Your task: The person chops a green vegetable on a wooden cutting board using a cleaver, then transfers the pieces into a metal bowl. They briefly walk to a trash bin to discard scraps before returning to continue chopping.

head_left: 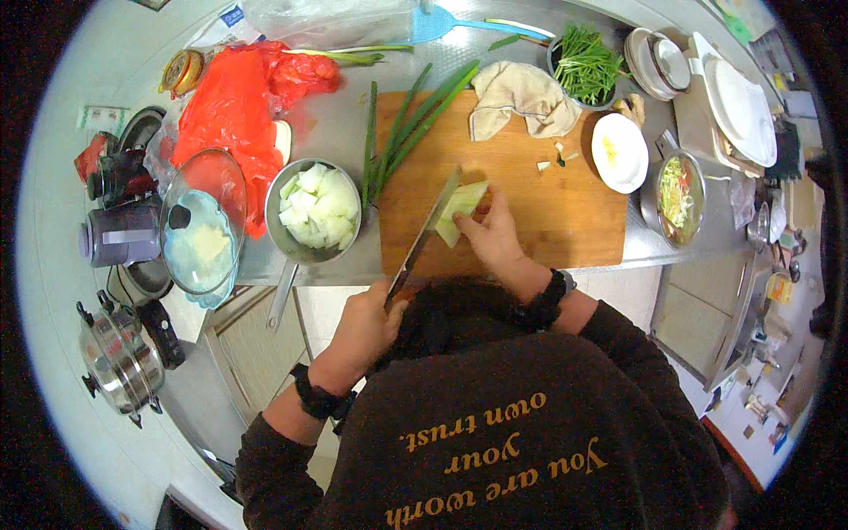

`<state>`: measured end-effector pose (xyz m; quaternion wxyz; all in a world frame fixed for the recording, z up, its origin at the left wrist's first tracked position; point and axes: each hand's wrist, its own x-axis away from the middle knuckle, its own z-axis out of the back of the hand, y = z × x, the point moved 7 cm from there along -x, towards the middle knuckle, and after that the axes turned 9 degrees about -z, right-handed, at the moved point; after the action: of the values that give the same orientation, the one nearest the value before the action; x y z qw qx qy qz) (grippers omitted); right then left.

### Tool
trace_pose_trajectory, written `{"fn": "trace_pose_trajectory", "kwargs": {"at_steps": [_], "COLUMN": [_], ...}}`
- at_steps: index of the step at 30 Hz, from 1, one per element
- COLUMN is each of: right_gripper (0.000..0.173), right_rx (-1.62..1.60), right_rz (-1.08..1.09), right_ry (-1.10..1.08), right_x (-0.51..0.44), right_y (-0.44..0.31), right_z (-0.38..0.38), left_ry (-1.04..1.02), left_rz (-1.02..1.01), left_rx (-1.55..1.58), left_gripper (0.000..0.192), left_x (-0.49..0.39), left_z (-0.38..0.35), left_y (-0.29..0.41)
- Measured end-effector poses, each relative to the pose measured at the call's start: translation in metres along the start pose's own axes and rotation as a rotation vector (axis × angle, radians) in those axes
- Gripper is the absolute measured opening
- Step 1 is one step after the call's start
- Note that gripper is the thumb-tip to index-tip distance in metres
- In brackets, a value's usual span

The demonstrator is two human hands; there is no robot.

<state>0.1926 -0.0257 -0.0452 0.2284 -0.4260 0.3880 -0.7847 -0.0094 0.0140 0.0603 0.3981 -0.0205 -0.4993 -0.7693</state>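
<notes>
My left hand (363,326) grips the handle of a kitchen knife (424,232), its blade slanting up and to the right over the wooden cutting board (563,222). Pale green winter melon or a similar gourd, cut to a piece (460,211), is held by my right hand (493,228) between thumb and fingers. The blade lies close along the piece's left side; whether it touches cannot be seen. Left of the board, a metal saucepan (315,212) holds many pale chunks of the same look. Long scallion stalks (424,119) lie across the board's upper left corner.
A beige cloth (520,99) rests at the board's far edge. Beside it are a bowl of chopped greens (583,66), a white dish (619,152) and a metal bowl (672,199) of shredded vegetables. A red plastic bag (228,119) and a glass lid (202,278) lie left.
</notes>
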Motion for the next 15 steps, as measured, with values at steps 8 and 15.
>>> {"fn": "trace_pose_trajectory", "kwargs": {"at_steps": [8, 15], "right_gripper": [0.064, 0.054], "right_rx": [-0.127, -0.070], "right_rz": [-0.010, -0.047], "right_ry": [-0.018, -0.020], "right_x": [-0.002, -0.001], "right_y": [0.010, 0.004], "right_z": [-0.005, -0.003], "left_ry": [-0.031, -0.045], "left_rz": [-0.056, -0.069], "left_rx": [-0.009, -0.070], "left_gripper": [0.016, 0.025], "left_x": [-0.008, -0.018], "left_z": [-0.009, -0.020], "left_y": [-0.010, -0.026]}}
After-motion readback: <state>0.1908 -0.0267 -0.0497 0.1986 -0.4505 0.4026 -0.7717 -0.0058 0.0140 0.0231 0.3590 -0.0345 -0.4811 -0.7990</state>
